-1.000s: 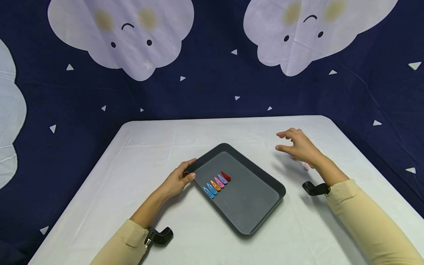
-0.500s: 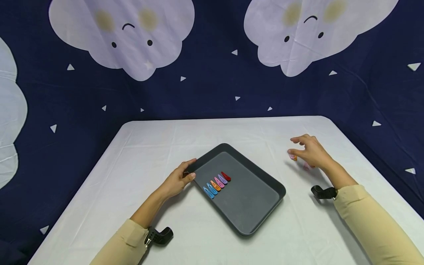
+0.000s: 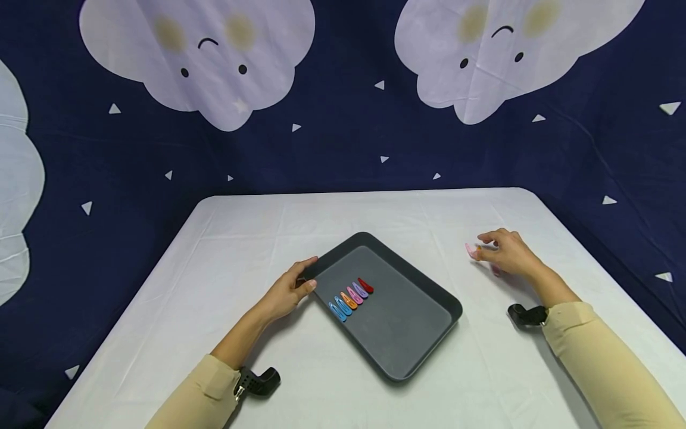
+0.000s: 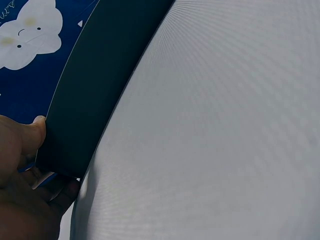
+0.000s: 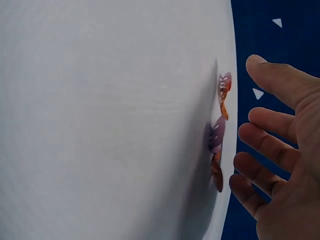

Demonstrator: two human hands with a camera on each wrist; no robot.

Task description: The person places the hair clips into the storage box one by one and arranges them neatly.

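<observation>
My left hand (image 3: 282, 295) grips the left corner of a dark grey tray (image 3: 409, 339). In the left wrist view the thumb lies at the rim of the tray (image 4: 82, 95) and the fingers at its underside. A slanting row of snap hair clips lies in the tray: a red one (image 3: 365, 285), a purple, a pink, an orange (image 3: 349, 300) and blue ones (image 3: 337, 311). My right hand (image 3: 506, 255) hovers with parted fingers over small pink (image 3: 471, 250) and orange pieces, partly hidden by it. In the right wrist view these purple-pink (image 5: 217, 134) and orange pieces (image 5: 216, 175) sit apart from the fingers; their kind is unclear.
A white cloth covers the table (image 3: 246, 232). Behind it hangs a dark blue curtain (image 3: 343, 149) with clouds and small triangles. Black wrist cameras (image 3: 261, 382) sit on both wrists.
My right hand has moved right and lowered toward the pink and orange pieces, which show more at its thumb. The left hand, the tray and the clips in it have stayed still.
</observation>
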